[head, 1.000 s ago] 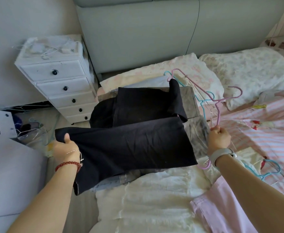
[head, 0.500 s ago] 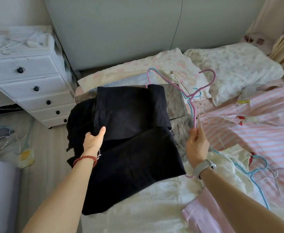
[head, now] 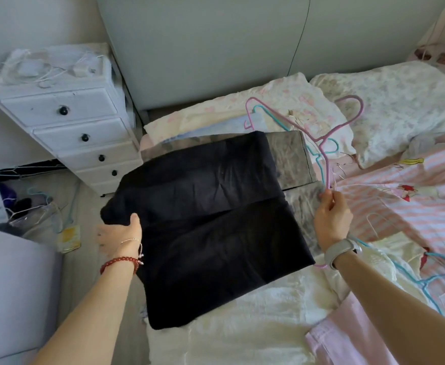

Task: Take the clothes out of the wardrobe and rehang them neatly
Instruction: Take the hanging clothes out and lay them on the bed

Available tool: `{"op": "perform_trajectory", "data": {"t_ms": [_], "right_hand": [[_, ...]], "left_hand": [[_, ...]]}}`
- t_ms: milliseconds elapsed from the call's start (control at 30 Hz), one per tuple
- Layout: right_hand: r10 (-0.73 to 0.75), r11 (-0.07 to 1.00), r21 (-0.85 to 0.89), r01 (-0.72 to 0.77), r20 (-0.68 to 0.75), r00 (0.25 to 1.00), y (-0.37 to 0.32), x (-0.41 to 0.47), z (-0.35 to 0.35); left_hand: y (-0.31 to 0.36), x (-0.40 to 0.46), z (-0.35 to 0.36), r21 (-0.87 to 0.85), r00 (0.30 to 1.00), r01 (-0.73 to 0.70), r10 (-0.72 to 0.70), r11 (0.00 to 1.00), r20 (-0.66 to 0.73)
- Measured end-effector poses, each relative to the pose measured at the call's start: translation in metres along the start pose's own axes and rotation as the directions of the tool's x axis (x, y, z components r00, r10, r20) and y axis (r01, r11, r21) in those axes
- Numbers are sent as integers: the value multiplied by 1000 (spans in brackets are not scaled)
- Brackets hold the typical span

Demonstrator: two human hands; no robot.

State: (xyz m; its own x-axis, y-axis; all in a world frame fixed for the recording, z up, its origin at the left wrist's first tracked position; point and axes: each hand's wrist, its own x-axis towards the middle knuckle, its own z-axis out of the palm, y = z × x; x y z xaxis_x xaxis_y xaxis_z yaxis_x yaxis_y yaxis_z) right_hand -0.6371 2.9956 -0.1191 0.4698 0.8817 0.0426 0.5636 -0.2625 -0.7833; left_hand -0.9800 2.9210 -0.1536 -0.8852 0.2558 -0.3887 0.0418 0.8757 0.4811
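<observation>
1. Nearest the camera, two bare forearms reach forward over a white crinkled garment (head: 242,330) and a pale pink garment (head: 347,343) that lie at the near edge of the bed.
2. The left hand (head: 120,234) sits at the left edge of the folded black garment (head: 210,219), thumb on top of the cloth and fingers spread below its edge, just over the side of the bed; a red bead bracelet (head: 118,262) circles that wrist.
3. The black garment lies flat in two stacked folds in the middle of the bed, its left part overhanging the bed's side above the strip of floor (head: 66,196).
4. The right hand (head: 332,219), with a pale watch (head: 339,250) on its wrist, pinches the lower bar of a pink hanger (head: 326,143), fingers curled round it just right of the black garment.
5. Hangers that can be counted: one pink held up, at least one teal hanger (head: 274,117) tangled behind it, one more blue hanger (head: 432,275) lying on the pink striped quilt (head: 413,196) to the right.
6. Under the black garment's far edge a grey garment (head: 289,159) shows.
7. Beyond lie two pillows: one pale with pink print (head: 242,106), one floral (head: 390,101).
8. Left of the bed, a narrow floor gap holds clutter and a white drawer chest (head: 66,119) with four black knobs visible.
9. Farthest is the grey-green padded headboard (head: 216,43).
</observation>
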Motion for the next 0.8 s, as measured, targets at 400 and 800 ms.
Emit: {"op": "perform_trajectory", "data": {"t_ms": [400, 800], "right_hand": [[287, 903, -417, -106, 400, 871, 33, 22, 13], [-114, 862, -408, 300, 421, 900, 5, -61, -65]], "left_hand": [[-16, -85, 91, 293, 537, -823, 498, 486, 681], [-10, -154, 15, 228, 457, -889, 776, 397, 434]]}}
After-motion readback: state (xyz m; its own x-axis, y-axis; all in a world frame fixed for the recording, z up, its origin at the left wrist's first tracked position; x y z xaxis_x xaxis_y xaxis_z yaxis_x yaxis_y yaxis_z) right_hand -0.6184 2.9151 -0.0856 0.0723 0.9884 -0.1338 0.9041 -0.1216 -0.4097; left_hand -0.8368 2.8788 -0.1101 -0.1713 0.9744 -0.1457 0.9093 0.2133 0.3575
